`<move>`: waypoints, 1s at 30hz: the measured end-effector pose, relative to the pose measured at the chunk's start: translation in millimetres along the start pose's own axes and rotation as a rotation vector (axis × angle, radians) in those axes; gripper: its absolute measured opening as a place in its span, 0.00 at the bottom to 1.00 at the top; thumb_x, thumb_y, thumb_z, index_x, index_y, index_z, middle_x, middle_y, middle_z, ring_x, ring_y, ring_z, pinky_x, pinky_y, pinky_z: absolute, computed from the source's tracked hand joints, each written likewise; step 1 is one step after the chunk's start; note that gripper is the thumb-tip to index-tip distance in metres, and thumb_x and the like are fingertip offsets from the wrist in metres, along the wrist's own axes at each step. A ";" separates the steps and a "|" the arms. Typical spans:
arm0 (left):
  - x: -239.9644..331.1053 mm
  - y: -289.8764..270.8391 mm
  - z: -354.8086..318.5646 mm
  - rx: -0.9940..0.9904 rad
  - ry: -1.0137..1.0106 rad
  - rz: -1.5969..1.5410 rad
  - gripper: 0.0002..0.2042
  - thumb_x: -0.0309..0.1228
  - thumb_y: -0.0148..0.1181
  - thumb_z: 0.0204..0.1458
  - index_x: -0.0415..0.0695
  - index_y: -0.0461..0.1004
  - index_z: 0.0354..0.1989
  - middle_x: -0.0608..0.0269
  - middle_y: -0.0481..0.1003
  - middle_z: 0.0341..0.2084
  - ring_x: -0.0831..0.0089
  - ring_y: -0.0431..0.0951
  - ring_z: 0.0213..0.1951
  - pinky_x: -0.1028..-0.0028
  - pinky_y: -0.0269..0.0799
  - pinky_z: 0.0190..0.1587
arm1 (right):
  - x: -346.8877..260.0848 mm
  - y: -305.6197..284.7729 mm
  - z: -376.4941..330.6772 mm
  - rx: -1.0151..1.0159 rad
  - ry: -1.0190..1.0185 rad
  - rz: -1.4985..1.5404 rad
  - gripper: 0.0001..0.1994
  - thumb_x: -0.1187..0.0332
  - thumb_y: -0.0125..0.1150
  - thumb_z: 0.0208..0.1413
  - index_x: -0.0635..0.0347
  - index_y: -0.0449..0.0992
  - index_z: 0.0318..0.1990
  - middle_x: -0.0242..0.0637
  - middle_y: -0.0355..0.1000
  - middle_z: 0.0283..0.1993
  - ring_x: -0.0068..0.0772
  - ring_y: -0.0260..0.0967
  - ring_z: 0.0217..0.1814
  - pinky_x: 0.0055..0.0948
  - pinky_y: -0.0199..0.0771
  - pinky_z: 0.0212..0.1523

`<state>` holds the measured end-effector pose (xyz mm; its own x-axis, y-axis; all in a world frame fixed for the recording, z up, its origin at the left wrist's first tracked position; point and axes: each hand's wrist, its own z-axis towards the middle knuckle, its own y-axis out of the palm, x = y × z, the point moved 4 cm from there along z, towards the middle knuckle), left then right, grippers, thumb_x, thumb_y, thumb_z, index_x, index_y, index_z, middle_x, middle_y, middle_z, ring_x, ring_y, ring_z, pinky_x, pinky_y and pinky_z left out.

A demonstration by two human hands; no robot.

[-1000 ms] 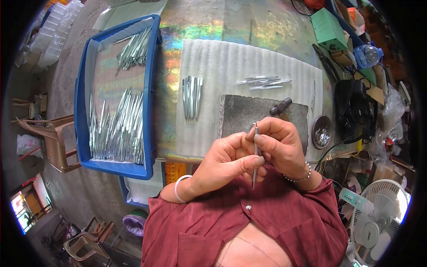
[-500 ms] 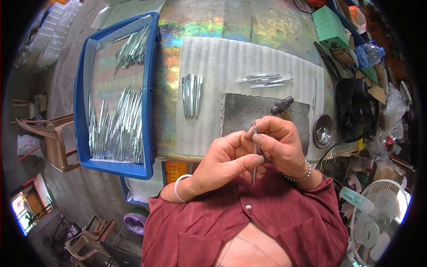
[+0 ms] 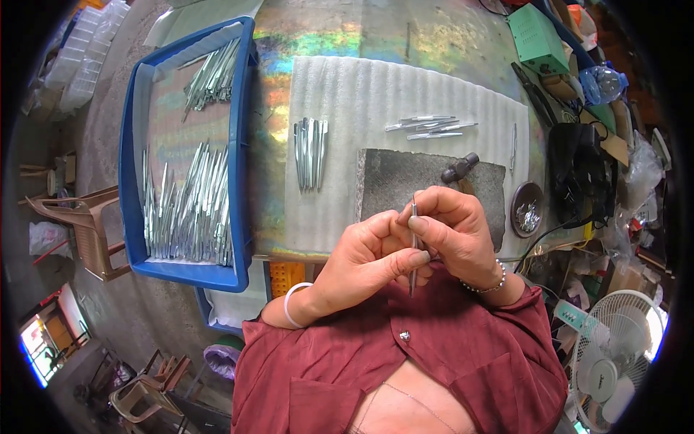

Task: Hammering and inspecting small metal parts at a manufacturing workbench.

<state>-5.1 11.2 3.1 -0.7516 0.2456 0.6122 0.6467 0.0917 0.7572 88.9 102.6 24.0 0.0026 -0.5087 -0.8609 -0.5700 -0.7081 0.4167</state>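
Observation:
Close in front of my chest, both hands are closed on one slim, pointed metal rod [image 3: 413,281] that stands nearly lengthwise. My left hand [image 3: 372,249] pinches its lower part, thumb on top. Higher up, the thumb and fingers of my right hand [image 3: 455,230] grip it near the upper end. Beyond my hands lies a dark grey stone slab [image 3: 394,177], and a hammer [image 3: 460,168] rests on it, its handle partly hidden by my right hand. Left of the slab a row of slim metal pieces [image 3: 310,155] is laid side by side; a looser group [image 3: 434,127] lies behind it.
A white foam sheet [image 3: 347,87] lies under the slab. The blue tray [image 3: 242,181] at left holds many tapered metal pieces. At right are a round dish [image 3: 539,189] of small shiny bits, a black bag-like object [image 3: 571,173], a green box [image 3: 537,40] and a fan [image 3: 614,362].
My hands keep the same grip on the rod and have hardly moved. The view has shifted very slightly.

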 end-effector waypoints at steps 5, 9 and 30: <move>0.3 -0.3 0.2 0.017 -0.010 0.014 0.08 0.24 0.53 0.56 0.37 0.64 0.42 0.60 0.75 0.30 0.76 0.76 0.31 0.78 0.73 0.32 | 1.3 -1.9 0.7 0.007 -0.001 -0.016 0.06 0.74 0.53 0.58 0.68 0.71 0.39 0.30 0.70 0.30 0.13 0.66 0.30 0.15 0.69 0.30; 0.7 -1.2 1.5 0.007 -0.010 0.013 0.08 0.24 0.53 0.56 0.37 0.64 0.42 0.59 0.75 0.31 0.75 0.76 0.31 0.78 0.73 0.32 | 2.9 -2.7 1.7 0.019 0.018 -0.018 0.06 0.73 0.53 0.58 0.68 0.71 0.39 0.30 0.70 0.30 0.13 0.66 0.30 0.15 0.68 0.29; 1.8 -29.0 -8.7 0.128 0.045 -0.127 0.10 0.27 0.52 0.57 0.39 0.65 0.45 0.55 0.76 0.30 0.72 0.78 0.29 0.76 0.75 0.31 | -0.5 -9.1 5.1 0.072 -0.066 0.077 0.05 0.75 0.52 0.57 0.66 0.70 0.39 0.32 0.71 0.27 0.12 0.65 0.26 0.12 0.62 0.22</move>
<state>-26.3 0.6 -15.8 -0.8312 0.1812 0.5257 0.5558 0.2423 0.7952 89.9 111.8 19.1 -0.0966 -0.5253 -0.8454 -0.6243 -0.6295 0.4625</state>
